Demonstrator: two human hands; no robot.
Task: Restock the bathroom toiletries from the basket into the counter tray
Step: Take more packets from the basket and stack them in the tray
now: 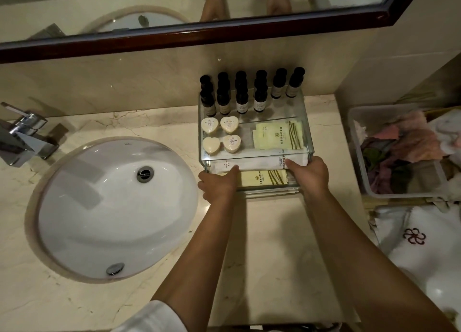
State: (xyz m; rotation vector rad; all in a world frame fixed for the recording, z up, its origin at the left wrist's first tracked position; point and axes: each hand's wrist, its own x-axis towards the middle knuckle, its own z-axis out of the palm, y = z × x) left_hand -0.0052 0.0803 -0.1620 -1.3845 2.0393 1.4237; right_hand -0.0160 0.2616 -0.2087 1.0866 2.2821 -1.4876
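Head view: a marble counter is seen, with a white sink set into it left of the glass tray. A clear plastic basket of crumpled cloths is placed right of the tray. The left hand and right hand are laid over the tray's near wall, fingers bent onto a long white packet inside; whether it is pinched cannot be told. Dark bottles are lined along the tray's far side, with yellow sachets and heart soaps between

Four heart soaps, two yellow packets
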